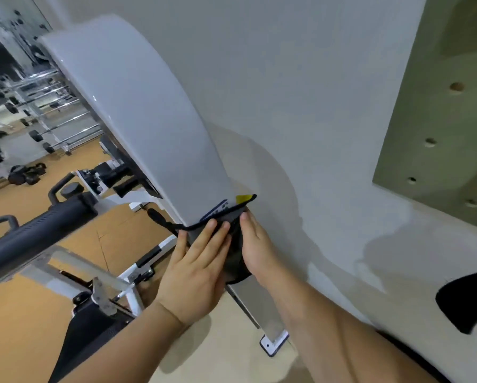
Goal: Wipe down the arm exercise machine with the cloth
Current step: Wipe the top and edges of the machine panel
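The dark cloth (pixel 236 261) wraps the narrow lower end of the arm exercise machine's grey cover (pixel 138 111), likely so both faces wipe together. The left hand (pixel 201 261) presses it flat, fingers straight. The right hand (pixel 255 250), fingers also straight, pins it along the wall-side edge.

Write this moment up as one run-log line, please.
step: wipe | left hand: flat on cloth | right hand: presses cloth at cover's edge | surface: grey machine cover
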